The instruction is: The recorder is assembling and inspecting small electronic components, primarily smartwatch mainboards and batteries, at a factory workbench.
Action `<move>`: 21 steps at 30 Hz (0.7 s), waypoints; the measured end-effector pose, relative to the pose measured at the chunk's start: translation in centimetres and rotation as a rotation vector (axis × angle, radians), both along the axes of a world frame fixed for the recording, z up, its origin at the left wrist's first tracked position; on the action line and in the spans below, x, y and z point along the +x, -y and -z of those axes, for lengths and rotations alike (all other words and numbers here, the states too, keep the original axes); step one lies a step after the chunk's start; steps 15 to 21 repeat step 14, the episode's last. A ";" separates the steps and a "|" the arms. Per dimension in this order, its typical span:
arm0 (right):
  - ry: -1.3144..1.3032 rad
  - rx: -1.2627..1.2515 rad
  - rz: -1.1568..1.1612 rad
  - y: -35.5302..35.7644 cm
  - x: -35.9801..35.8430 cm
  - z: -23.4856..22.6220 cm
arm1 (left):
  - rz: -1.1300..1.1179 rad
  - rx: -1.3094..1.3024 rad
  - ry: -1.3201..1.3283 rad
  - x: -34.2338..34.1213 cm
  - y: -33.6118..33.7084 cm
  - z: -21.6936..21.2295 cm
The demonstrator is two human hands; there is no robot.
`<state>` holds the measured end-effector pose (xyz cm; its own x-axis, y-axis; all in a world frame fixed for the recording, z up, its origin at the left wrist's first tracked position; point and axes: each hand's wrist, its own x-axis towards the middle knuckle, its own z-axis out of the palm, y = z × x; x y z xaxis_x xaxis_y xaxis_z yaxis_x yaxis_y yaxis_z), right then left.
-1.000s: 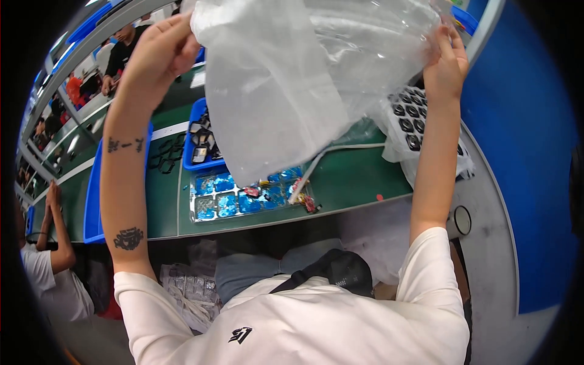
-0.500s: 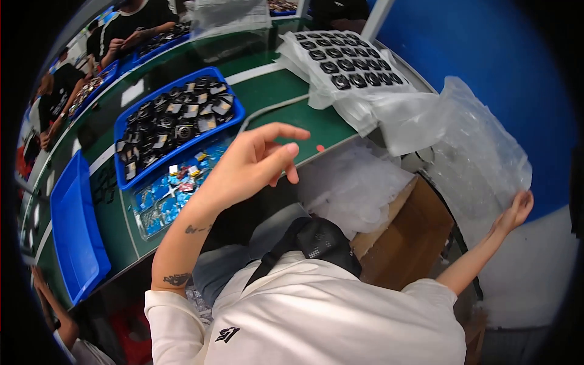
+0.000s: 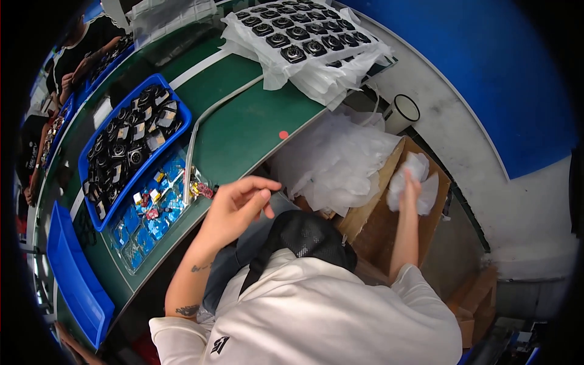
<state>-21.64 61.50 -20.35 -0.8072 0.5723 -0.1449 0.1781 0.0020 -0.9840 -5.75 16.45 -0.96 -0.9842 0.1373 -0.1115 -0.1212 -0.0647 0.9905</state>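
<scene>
My right hand point(image 3: 412, 185), slightly blurred, grips a crumpled sheet of translucent plastic film point(image 3: 420, 167) over the brown cardboard box point(image 3: 377, 194) on the right. Above the front edge of the green table point(image 3: 243, 131), my left hand point(image 3: 240, 210) hovers with nothing in it, index finger and thumb stretched forward and the other fingers loosely curled. On the far part of the table, black parts with round dials point(image 3: 313, 47) sit in rows on a white tray, with loose white film point(image 3: 304, 82) draped around its edges.
More white film point(image 3: 334, 164) is heaped beside the box. A blue bin point(image 3: 182, 112) holds many black parts; near it lies a clear tray point(image 3: 135, 263) with blue and coloured small pieces. Further left is another blue bin point(image 3: 79, 277). A cable point(image 3: 225, 100) crosses the table. Other people work at far left.
My right hand has brought the film from beside the tray down to the box, and the film is now bunched up. My left hand has drawn back from over the table toward its edge.
</scene>
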 end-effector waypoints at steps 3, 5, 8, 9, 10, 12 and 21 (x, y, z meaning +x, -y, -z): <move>-0.016 0.158 -0.389 11.0 -5.0 1.1 | -0.020 0.002 0.046 0.4 -0.4 1.0; -0.212 0.655 -0.821 18.7 -7.2 2.1 | -0.078 -0.031 0.060 1.3 -0.2 1.3; -0.324 1.248 -1.290 24.2 -9.4 5.0 | -0.155 -0.155 0.036 2.6 0.1 1.8; -0.177 1.364 -1.368 24.7 -11.1 7.1 | -0.150 -0.202 0.028 2.8 0.3 1.4; 0.098 1.376 -1.419 24.9 -12.7 8.8 | -0.150 -0.248 0.027 3.0 0.5 0.9; 0.327 1.355 -1.461 21.1 -17.0 13.7 | -0.093 -0.295 -0.039 3.3 1.3 0.0; -0.255 0.583 -1.927 27.4 -18.5 11.9 | -0.087 -0.309 0.039 5.4 3.2 -1.1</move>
